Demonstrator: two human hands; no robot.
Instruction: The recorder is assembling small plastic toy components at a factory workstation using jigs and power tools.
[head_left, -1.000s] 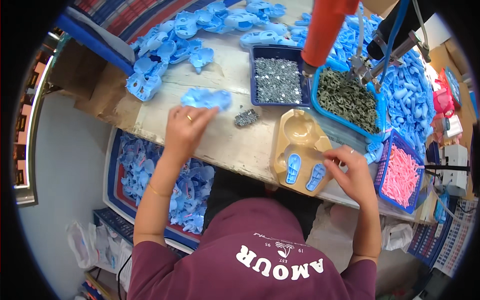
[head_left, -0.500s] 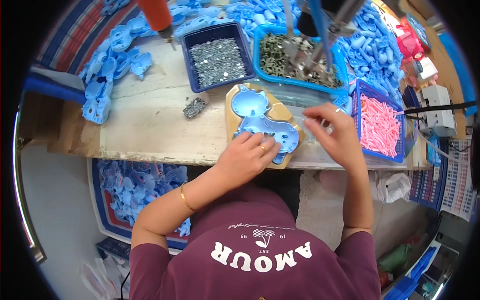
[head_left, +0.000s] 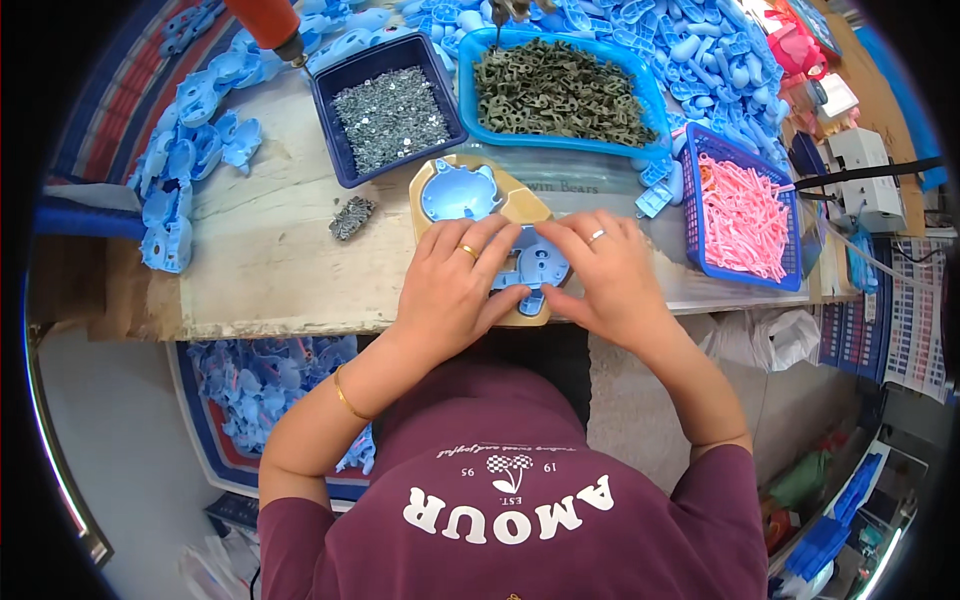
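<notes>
A light-blue plastic animal-shaped shell half (head_left: 457, 192) lies hollow side up in a tan block-like holder (head_left: 522, 196) at the bench's front edge. My left hand (head_left: 447, 280) rests over its lower left part, fingers bent and thumb pointing inward. From the other side my right hand (head_left: 618, 280) curls around the shell's right end, its thumb near the left thumb at the lower edge. Both sets of fingers press on the shell. Whether a small part lies under the fingertips is hidden.
Ahead stand a dark-blue tray (head_left: 326, 130) of small screws and a bright-blue tray (head_left: 470, 125) of dark metal pieces. A purple-blue basket (head_left: 693, 235) holds pink parts at right. An orange-bodied driver (head_left: 265, 20) hangs upper left. A small metal clump (head_left: 352, 218) lies on the bench.
My right hand has come in from the right onto the shell. My left hand now lies at the shell's left side. The metal machine parts no longer cover the bright-blue tray as the view shifted.
</notes>
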